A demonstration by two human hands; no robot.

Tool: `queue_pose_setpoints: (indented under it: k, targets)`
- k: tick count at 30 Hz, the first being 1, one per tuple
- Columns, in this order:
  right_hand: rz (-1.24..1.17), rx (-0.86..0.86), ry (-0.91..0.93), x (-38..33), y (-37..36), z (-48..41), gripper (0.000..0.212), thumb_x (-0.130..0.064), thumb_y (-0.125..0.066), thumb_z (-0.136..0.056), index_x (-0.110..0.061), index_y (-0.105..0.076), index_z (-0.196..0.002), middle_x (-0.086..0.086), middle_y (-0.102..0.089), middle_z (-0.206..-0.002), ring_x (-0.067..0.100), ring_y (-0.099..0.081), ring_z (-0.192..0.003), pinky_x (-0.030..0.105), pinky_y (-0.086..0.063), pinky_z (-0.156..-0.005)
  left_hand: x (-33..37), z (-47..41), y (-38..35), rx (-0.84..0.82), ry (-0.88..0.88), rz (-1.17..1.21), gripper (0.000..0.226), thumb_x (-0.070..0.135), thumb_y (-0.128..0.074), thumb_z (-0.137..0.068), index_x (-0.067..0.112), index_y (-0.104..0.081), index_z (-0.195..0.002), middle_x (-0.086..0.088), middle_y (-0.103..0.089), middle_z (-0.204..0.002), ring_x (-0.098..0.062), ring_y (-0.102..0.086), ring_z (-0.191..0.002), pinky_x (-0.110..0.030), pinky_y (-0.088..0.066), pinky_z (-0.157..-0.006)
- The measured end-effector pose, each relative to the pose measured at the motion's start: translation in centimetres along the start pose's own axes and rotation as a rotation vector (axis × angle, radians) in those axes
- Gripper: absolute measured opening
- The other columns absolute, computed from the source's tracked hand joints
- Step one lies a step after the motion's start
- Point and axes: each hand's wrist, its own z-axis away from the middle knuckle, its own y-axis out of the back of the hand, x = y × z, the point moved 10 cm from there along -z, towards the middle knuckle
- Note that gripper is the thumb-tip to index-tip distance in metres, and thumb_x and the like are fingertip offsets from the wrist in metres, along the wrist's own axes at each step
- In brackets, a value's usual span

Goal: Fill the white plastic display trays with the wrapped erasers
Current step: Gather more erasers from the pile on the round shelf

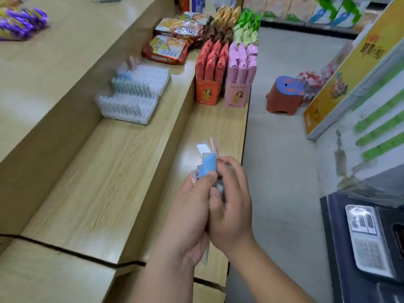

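Observation:
Both my hands are clasped together low in the middle, over the lower wooden counter step. My left hand [192, 206] and my right hand [231, 204] hold a bunch of wrapped erasers [207, 160] that fans upward, blue, white and pink. The white plastic display trays [135, 92] stand in stepped rows on the middle counter step, up and to the left of my hands. Pale blue, green and white erasers stand in their front slots. The back rows are blurred.
Biscuit packs [166, 49] and boxes of red [209, 71] and pink [240, 75] packets stand beyond the trays. A red stool [286, 95] sits on the floor at right. A calculator [367, 237] lies on a dark counter at lower right.

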Motion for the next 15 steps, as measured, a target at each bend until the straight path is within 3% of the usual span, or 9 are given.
queue_pose_setpoints:
  k: [5, 10, 15]
  targets:
    - [-0.077, -0.129, 0.078, 3.3, -1.1, -7.3, 0.046, -0.030, -0.041, -0.090, -0.005, -0.059, -0.123, 0.000, -0.047, -0.131, -0.007, -0.046, -0.116, 0.006, -0.034, -0.094, 1.6, -6.5, -1.8, 0.132, -0.070, 0.080, 0.023, 0.019, -0.054, -0.101, 0.010, -0.070, -0.113, -0.011, -0.073, -0.098, -0.018, -0.071, -0.094, -0.026, -0.058, -0.076]
    - [-0.125, -0.317, 0.148, 4.8, -4.4, -12.7, 0.046, -0.033, -0.040, -0.089, -0.007, -0.060, -0.121, 0.001, -0.048, -0.130, 0.005, -0.051, -0.116, 0.013, -0.040, -0.092, 3.9, -10.7, -1.3, 0.287, -0.146, 0.194, 0.022, 0.020, -0.056, -0.100, 0.013, -0.072, -0.113, -0.013, -0.074, -0.106, -0.020, -0.072, -0.102, -0.030, -0.059, -0.085]
    - [-0.193, -0.527, 0.210, 3.2, -11.4, -14.8, 0.047, -0.035, -0.040, -0.090, -0.007, -0.060, -0.122, 0.002, -0.049, -0.130, 0.003, -0.049, -0.117, 0.015, -0.040, -0.092, 7.1, -11.8, 3.5, 0.471, -0.251, 0.317, 0.022, 0.021, -0.056, -0.100, 0.011, -0.072, -0.112, -0.009, -0.074, -0.094, -0.016, -0.072, -0.088, -0.026, -0.060, -0.076]
